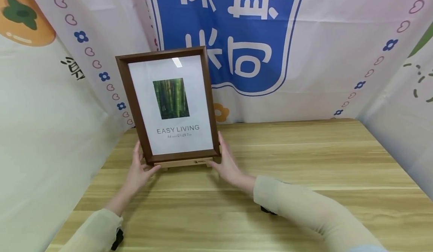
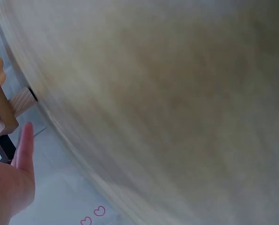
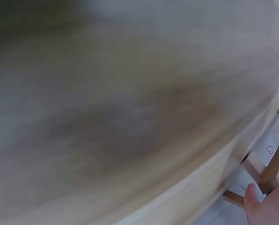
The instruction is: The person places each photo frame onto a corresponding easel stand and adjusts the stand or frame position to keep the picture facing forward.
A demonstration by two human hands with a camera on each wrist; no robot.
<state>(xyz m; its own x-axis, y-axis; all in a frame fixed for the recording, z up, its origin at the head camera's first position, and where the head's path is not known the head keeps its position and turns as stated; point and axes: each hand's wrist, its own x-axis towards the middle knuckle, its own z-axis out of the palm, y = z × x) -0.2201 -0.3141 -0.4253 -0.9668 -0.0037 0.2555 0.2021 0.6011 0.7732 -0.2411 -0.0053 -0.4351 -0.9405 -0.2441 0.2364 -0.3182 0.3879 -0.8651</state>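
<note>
A brown picture frame (image 1: 169, 157) stands upright, leaning back, on the ledge of a small wooden easel (image 1: 184, 163). Behind its glass is a sheet with a bamboo picture and the words EASY LIVING. My left hand (image 1: 138, 173) holds the lower left corner, thumb at the ledge's end and fingers along the frame's side. At the lower right corner, my right hand (image 1: 228, 165) does the same, its thumb on the ledge. The left wrist view shows the ledge end (image 2: 8, 124) beside straight fingers (image 2: 25, 150). In the right wrist view the easel's legs (image 3: 254, 166) show.
The wood-grain table (image 1: 304, 158) extends to the right and toward me. White printed cloth with a blue sign (image 1: 233, 30) hangs behind the table, and more cloth walls (image 1: 47, 131) stand at both sides.
</note>
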